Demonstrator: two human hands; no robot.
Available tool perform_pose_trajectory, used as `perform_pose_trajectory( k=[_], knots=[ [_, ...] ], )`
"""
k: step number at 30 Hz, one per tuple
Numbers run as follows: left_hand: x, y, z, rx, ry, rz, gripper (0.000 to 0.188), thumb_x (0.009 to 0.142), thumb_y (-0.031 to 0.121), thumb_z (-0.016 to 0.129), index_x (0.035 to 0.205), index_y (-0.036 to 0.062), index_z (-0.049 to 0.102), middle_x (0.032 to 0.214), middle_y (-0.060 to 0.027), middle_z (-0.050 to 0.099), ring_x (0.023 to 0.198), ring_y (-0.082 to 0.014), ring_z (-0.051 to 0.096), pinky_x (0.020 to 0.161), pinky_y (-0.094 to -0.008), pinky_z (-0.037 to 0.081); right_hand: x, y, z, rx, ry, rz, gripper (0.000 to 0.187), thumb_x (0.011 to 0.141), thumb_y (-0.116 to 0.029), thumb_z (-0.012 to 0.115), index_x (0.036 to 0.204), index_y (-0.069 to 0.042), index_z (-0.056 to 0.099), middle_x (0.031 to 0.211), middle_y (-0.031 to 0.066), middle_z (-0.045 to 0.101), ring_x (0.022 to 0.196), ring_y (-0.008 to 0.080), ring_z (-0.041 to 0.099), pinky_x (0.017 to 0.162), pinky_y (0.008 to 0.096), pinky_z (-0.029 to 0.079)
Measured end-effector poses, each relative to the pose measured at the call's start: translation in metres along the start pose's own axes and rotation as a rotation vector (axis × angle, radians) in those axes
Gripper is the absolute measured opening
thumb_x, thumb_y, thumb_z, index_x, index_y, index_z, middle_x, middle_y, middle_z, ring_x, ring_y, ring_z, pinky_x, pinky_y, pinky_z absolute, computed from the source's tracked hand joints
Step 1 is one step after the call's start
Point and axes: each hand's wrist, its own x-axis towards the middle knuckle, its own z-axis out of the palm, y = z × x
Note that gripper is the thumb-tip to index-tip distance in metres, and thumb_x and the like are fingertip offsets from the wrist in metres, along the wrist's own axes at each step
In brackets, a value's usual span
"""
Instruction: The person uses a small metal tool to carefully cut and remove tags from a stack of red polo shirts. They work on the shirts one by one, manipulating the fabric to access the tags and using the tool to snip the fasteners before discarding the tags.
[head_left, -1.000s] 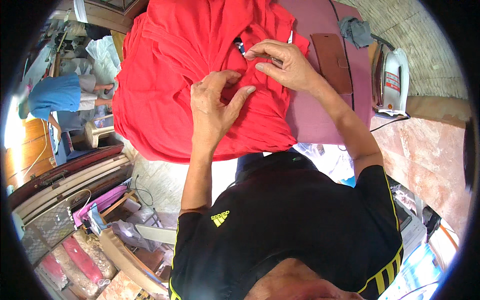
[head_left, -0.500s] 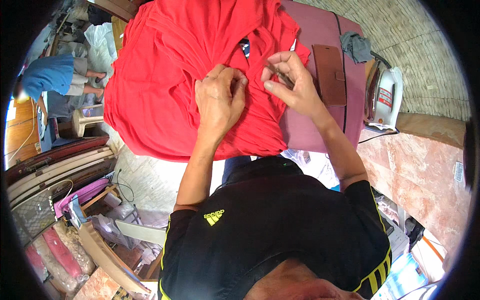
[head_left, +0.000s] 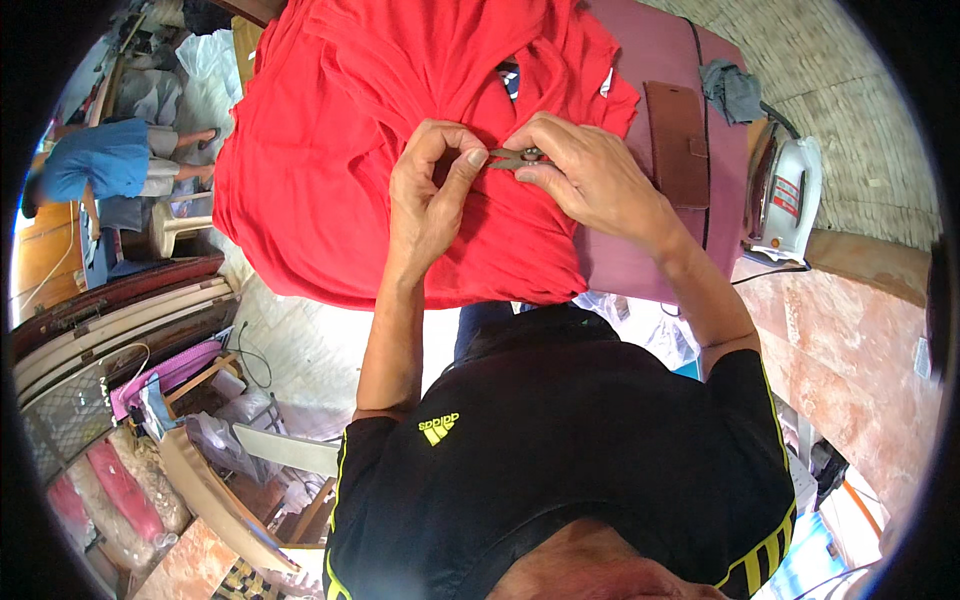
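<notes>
Red fabric point(head_left: 300, 190) lies in loose folds over a padded pink surface point(head_left: 620, 255). My left hand point(head_left: 428, 195) is closed above it, thumb and forefinger pinched together; whatever is between them is too small to make out. My right hand point(head_left: 605, 180) grips small metal snips point(head_left: 515, 158), their two jaws slightly parted and pointing left. The tips of the jaws reach my left fingertips. Beyond the hands, a dark patch with white marks point(head_left: 510, 80) shows through a gap in the red folds.
On the right of the padded surface lie a brown wallet-style case point(head_left: 677, 145) and a crumpled grey cloth point(head_left: 730, 90). A white iron point(head_left: 788, 200) stands beyond its right edge. At far left a person in blue point(head_left: 100, 160) bends over near a pale stool point(head_left: 172, 228).
My right hand has moved down and left, bringing the snips up to my left fingertips. My left hand stays pinched in about the same place over the fabric.
</notes>
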Motion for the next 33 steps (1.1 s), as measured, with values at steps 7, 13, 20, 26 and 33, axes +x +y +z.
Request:
perform_pose_trajectory(
  k=[7,13,20,26,33],
  knots=[
    [-0.002,0.0,-0.005,-0.064,0.034,0.034,0.006,0.091,0.003,0.067,0.09,-0.001,0.063,0.094,-0.0072,0.059,0.09,-0.0188,0.058,0.083,-0.03,0.045,0.005,-0.003,-0.004,-0.083,-0.096,-0.072,0.026,0.088,-0.007,0.07,0.111,-0.004,0.059,0.092,0.0107,0.064,0.086,0.0284,0.068,0.073,0.0398,0.051],
    [-0.03,0.033,-0.094,-0.102,-0.731,0.055,0.01,0.09,0.005,0.069,0.084,-0.0008,0.066,0.088,-0.01,0.063,0.085,-0.021,0.061,0.076,-0.0322,0.047,-0.007,0.011,-0.024,0.287,0.086,0.075,0.038,0.086,-0.001,0.067,0.123,-0.005,0.062,0.109,0.0093,0.064,0.107,0.0193,0.066,0.096,0.0308,0.052],
    [-0.006,0.054,-0.038,0.435,-0.208,0.355,0.032,0.077,0.017,0.083,0.102,0.0025,0.07,0.095,-0.0094,0.071,0.089,-0.0279,0.067,0.079,-0.0392,0.048,0.012,0.035,-0.02,0.088,-0.053,-0.018,0.036,0.079,0.003,0.07,0.115,-0.001,0.065,0.107,0.0106,0.063,0.1,0.0232,0.066,0.087,0.0321,0.053],
    [0.013,0.03,-0.02,0.602,-0.209,0.202,0.046,0.069,0.015,0.088,0.11,0.0061,0.07,0.099,-0.0099,0.07,0.098,-0.0259,0.066,0.087,-0.0368,0.05,0.014,0.029,-0.032,0.079,-0.093,-0.009,0.022,0.08,0.001,0.071,0.101,0.001,0.064,0.091,0.0108,0.062,0.081,0.0246,0.063,0.071,0.0342,0.049],
    [-0.006,0.013,-0.02,0.548,0.175,0.286,0.047,0.064,0.011,0.091,0.105,0.0054,0.068,0.096,-0.0091,0.062,0.089,-0.0254,0.061,0.083,-0.0361,0.05,-0.006,0.036,-0.023,0.195,0.005,0.007,0.016,0.082,0.005,0.071,0.097,0.002,0.064,0.088,0.0061,0.059,0.078,0.0129,0.059,0.07,0.0269,0.046]
  ],
)
